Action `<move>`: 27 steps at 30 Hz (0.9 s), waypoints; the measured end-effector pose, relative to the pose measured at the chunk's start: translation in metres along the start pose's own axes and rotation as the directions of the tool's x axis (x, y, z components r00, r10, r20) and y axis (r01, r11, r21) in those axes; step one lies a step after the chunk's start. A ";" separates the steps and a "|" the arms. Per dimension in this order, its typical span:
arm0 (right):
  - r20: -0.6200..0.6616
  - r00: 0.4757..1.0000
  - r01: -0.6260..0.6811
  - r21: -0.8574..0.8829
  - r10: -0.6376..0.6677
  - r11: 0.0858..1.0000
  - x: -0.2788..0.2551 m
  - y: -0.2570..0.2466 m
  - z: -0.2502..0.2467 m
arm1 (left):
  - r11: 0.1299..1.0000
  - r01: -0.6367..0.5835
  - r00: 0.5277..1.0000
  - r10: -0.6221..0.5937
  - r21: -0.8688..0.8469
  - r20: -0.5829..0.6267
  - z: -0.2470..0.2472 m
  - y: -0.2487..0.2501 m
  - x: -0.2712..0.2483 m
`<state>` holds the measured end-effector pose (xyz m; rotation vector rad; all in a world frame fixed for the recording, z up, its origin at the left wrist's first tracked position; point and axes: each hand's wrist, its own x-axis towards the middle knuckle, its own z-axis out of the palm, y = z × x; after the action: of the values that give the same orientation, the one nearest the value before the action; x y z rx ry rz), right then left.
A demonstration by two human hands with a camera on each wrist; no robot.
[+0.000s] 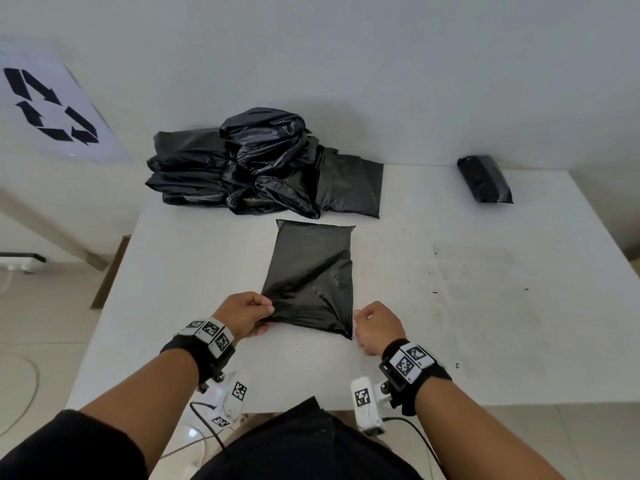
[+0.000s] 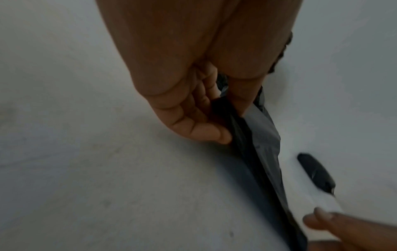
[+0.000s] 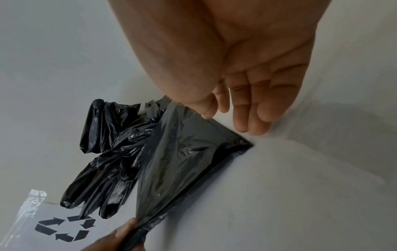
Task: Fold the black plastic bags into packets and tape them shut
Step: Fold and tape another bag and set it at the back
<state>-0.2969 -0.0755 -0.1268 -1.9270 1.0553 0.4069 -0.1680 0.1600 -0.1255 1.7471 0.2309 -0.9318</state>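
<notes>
Both hands work one bag point(image 1: 313, 275) mid-table point(image 1: 485, 323): left hand point(image 1: 242, 315) pinches its near corner, right hand point(image 1: 377, 327) hovers loose beside the other.

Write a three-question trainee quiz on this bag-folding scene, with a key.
1. True or false: the left hand pinches the near corner of the flat black plastic bag lying on the white table.
2. Where does the finished black folded packet lie: A near the left hand, B at the table's far right, C on the pile of crumpled black bags?
3. Fill in: the right hand is at the bag's near ____ corner.

Key: 1 true; 2 B; 3 right.
</notes>
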 end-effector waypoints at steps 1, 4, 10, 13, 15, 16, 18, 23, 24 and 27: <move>0.015 1.000 -0.010 0.033 0.010 0.999 0.000 -0.001 0.001 | 0.998 0.013 1.000 -0.012 -0.058 0.020 0.000 0.002 -0.001; 0.084 0.995 -0.077 0.190 0.061 0.979 -0.007 -0.012 0.000 | 0.980 0.055 0.997 -0.043 -0.191 0.067 -0.002 0.007 -0.003; 0.130 0.985 -0.126 0.121 0.110 0.985 -0.007 -0.015 -0.001 | 0.926 0.110 0.988 -0.064 -0.361 0.138 -0.011 0.012 -0.005; 0.214 0.966 -0.192 0.199 0.148 0.961 -0.008 -0.014 -0.001 | 0.895 0.129 0.986 -0.071 -0.427 0.149 -0.014 0.012 -0.004; 0.260 0.953 -0.238 0.317 0.157 0.918 -0.010 -0.012 0.001 | 0.900 0.133 0.985 -0.074 -0.415 0.154 -0.014 0.012 -0.005; 0.267 0.952 -0.245 0.367 0.151 0.898 -0.012 -0.013 0.001 | 0.914 0.128 0.986 -0.076 -0.384 0.146 -0.014 0.012 -0.005; 0.232 0.965 -0.219 0.436 0.126 0.873 -0.014 -0.014 0.002 | 0.970 0.099 0.992 -0.079 -0.224 0.095 -0.012 0.010 -0.005; 0.056 0.998 -0.050 0.221 0.038 0.974 -0.012 0.001 0.005 | 0.802 -0.135 0.989 0.140 0.582 0.038 -0.018 -0.002 0.001; 0.041 0.999 -0.008 0.138 0.002 0.990 -0.012 0.005 0.005 | 0.764 -0.149 0.988 0.147 0.628 0.055 -0.018 -0.003 0.000; 0.072 0.988 0.142 -0.092 -0.136 0.986 -0.012 0.017 0.004 | 0.738 -0.174 0.983 0.170 0.652 0.070 -0.017 -0.005 -0.001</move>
<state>-0.3177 -0.0703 -0.1306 -2.0454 0.8671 0.4461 -0.1637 0.1768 -0.1265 2.3643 -0.3108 -0.9418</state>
